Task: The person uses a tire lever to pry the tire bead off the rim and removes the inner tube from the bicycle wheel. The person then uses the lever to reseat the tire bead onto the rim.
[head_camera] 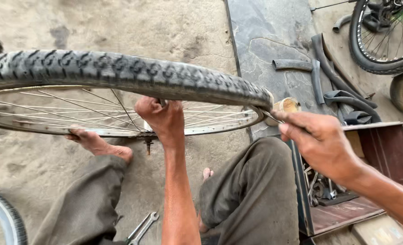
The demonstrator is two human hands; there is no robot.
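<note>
- A pair of steel spanners (141,228) lies on the sandy concrete floor (33,168) at six o'clock, between the seated person's grey-trousered knees and untouched by either hand.
- The left hand (161,117), at the centre of the view, is closed around the bicycle wheel, a silver spoked rim (52,131) wearing a black knobbly rubber tyre (120,72), gripping where tyre meets rim. A bare foot (92,143) at nine o'clock braces the rim's near edge.
- The right hand (321,145), at three o'clock, is clenched on a thin metal lever (266,114) whose tip sits at the tyre's edge; exactly how far it goes under the bead cannot be told.
- Judged from this, the prying goes best with short, shallow bites, the lever kept flat against the rim so any tube inside is not pinched, and the left hand holding firm so the bead does not slip back.
- Just beyond the right hand stands a small round tin (286,105) on a dark stone slab (274,41).
- An open rust-brown metal toolbox (383,149) sits at four o'clock, with loose tools inside.
- Strips of black rubber tubing (337,90) sprawl at two o'clock; another bicycle wheel (383,41) leans at one o'clock.
</note>
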